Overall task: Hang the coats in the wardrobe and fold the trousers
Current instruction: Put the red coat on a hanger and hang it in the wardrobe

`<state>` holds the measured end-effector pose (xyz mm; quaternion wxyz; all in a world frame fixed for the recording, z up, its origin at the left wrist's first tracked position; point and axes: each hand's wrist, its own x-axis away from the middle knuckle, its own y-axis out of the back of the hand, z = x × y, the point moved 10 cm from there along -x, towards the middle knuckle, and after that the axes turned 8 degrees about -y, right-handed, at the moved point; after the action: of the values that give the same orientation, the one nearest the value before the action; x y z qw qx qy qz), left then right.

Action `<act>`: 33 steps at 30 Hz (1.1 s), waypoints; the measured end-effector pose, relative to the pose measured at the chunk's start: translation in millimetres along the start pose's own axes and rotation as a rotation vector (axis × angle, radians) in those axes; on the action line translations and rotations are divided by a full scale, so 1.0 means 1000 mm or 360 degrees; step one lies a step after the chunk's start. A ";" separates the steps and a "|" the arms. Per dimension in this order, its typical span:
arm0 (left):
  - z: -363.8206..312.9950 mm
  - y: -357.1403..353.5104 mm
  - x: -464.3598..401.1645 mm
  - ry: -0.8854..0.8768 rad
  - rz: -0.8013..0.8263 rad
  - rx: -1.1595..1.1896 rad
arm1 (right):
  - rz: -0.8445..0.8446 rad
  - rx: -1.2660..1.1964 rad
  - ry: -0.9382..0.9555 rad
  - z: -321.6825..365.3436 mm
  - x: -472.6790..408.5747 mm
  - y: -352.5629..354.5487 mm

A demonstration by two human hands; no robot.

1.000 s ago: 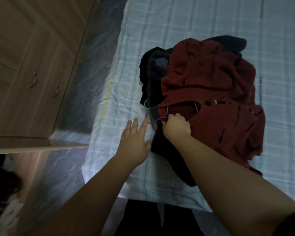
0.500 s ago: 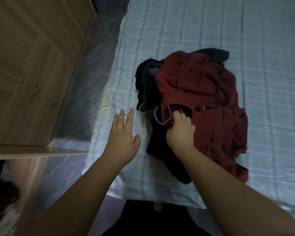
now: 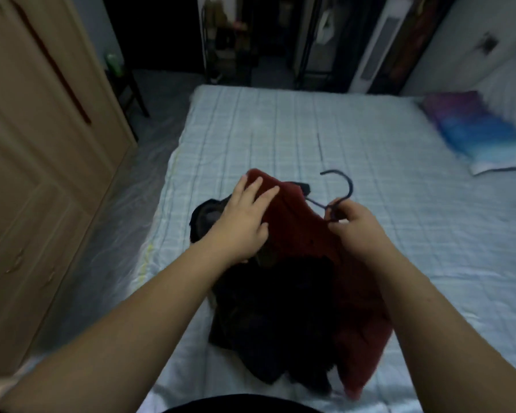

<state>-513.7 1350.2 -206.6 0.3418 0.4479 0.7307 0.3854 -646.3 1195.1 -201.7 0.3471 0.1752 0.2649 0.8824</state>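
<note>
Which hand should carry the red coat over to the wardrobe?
Probably the right hand: it already pinches the hanger just below its hook, with the red coat on it. The left hand only rests flat on the coat's shoulder.

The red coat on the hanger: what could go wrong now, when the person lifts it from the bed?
1. The right hand pinches the hanger only at its neck, so the red coat might swing or slide off.
2. Dark clothes lie under and against the coat; they could be dragged along toward the edge of the bed.
3. The left hand rests flat on the coat's shoulder, not gripping, so it gives little hold.
</note>
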 end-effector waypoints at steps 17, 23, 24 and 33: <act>-0.243 0.212 -0.129 -0.0690 -0.0530 -0.0172 | -0.0878 0.0282 0.0559 0.139 0.059 0.294; -0.254 0.263 -0.117 -0.0695 -0.0808 -0.0344 | -0.1244 0.0655 0.0550 0.145 0.059 0.319; -0.251 0.270 -0.110 -0.0672 -0.0860 -0.0410 | -0.1281 0.0674 0.0609 0.151 0.061 0.319; -0.142 0.312 -0.037 0.0153 -0.0779 -0.0686 | -0.0979 0.0572 0.0934 0.228 0.028 0.249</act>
<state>-497.8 1374.0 136.9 0.4764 0.1576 0.7336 0.4583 -683.0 1139.4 130.8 0.4673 -0.1114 0.5404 0.6908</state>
